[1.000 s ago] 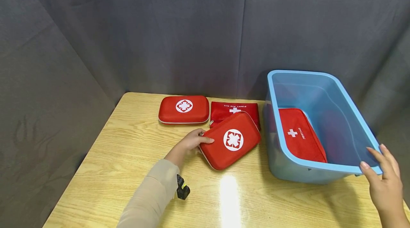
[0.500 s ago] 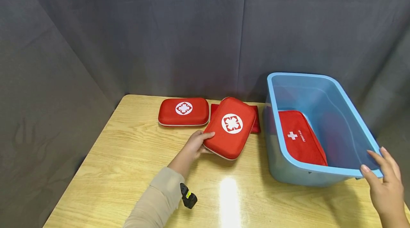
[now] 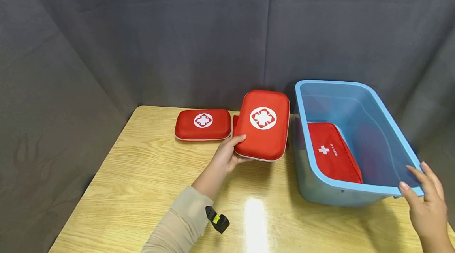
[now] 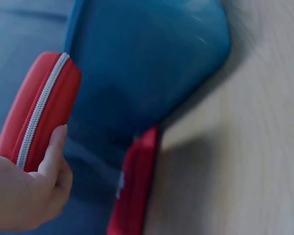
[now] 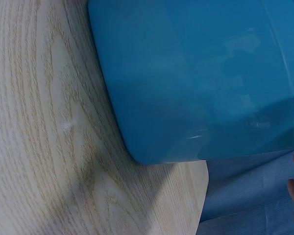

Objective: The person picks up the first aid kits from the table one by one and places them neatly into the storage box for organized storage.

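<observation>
My left hand (image 3: 227, 156) grips a red hard-shell first aid case (image 3: 264, 124) by its lower left corner, thumb on the front face with its white cross emblem. In the left wrist view the silver zipper (image 4: 41, 110) along its edge shows. The case is raised over the table, in front of a flat red first aid pouch (image 4: 134, 183) that it mostly hides in the head view. On the right, my right hand (image 3: 428, 201) holds the near right corner of the blue plastic bin (image 3: 360, 185), fingers over the rim. Inside lies a red first aid pouch (image 3: 335, 158).
Another red hard case (image 3: 203, 125) lies at the back of the wooden table (image 3: 149, 182), left of the held one. A grey curtain (image 3: 199, 40) hangs behind and at both sides. The bin's tall left wall stands close to the held case.
My left hand has lifted the case, turned it upright and moved it back and slightly right, over the flat pouch. The right hand and the bin have stayed in place.
</observation>
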`<act>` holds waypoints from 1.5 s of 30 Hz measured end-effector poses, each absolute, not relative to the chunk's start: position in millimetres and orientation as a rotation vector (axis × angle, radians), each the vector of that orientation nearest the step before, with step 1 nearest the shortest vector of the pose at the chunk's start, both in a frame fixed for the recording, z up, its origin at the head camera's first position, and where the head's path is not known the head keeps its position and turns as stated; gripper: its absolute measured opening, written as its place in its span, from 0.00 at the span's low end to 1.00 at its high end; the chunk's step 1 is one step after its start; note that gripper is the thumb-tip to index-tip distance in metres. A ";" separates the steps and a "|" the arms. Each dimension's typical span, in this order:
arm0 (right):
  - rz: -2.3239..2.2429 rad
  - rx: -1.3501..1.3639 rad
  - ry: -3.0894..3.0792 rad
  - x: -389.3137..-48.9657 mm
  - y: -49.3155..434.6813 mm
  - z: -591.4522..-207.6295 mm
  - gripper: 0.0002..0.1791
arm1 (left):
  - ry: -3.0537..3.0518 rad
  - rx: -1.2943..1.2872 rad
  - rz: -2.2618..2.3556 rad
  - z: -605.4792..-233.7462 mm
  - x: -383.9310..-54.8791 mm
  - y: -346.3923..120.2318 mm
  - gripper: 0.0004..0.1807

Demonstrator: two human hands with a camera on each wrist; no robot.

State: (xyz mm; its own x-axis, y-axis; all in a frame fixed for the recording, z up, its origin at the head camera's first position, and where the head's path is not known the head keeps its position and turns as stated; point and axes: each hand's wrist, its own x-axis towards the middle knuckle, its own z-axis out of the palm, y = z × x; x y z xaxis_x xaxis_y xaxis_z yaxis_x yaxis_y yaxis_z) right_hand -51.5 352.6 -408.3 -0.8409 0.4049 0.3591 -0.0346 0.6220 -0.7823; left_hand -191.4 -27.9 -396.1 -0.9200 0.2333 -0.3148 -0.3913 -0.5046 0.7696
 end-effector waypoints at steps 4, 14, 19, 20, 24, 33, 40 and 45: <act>1.141 -0.280 -2.315 -55.8 351.3 -407.4 0.25 | 1.271 -0.227 2.471 -381.7 -188.5 -22.2 0.21; 1.144 -0.254 -2.277 -56.9 350.6 -407.1 0.25 | 1.210 -0.114 2.453 -348.1 -179.2 5.7 0.16; 1.145 -0.269 -2.289 -55.0 350.2 -410.4 0.25 | 1.151 -0.152 2.433 -337.1 -173.6 25.5 0.16; 1.145 -0.276 -2.289 -54.5 349.7 -411.0 0.25 | 1.147 -0.168 2.432 -335.7 -172.2 29.9 0.16; 1.151 -0.295 -2.294 -53.8 348.5 -411.6 0.25 | 1.124 -0.198 2.439 -330.9 -168.8 48.9 0.13; 1.168 -0.344 -2.266 -54.2 349.7 -411.0 0.25 | 1.107 -0.192 2.452 -328.1 -170.4 82.1 0.11; 1.164 -0.338 -2.273 -55.1 349.0 -412.7 0.25 | 1.081 -0.225 2.453 -328.9 -172.2 90.6 0.12; 1.149 -0.332 -2.284 -56.2 349.8 -411.9 0.25 | 1.065 -0.233 2.474 -326.1 -173.2 95.8 0.12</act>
State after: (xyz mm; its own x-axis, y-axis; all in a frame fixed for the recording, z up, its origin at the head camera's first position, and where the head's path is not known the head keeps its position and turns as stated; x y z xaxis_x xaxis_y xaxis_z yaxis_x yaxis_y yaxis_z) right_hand -56.2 349.8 -411.9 -0.8148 0.4483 0.3675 -0.0277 0.6031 -0.7972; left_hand -173.2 95.8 -326.1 -0.8914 0.3236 -0.3173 -0.4529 -0.6097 0.6505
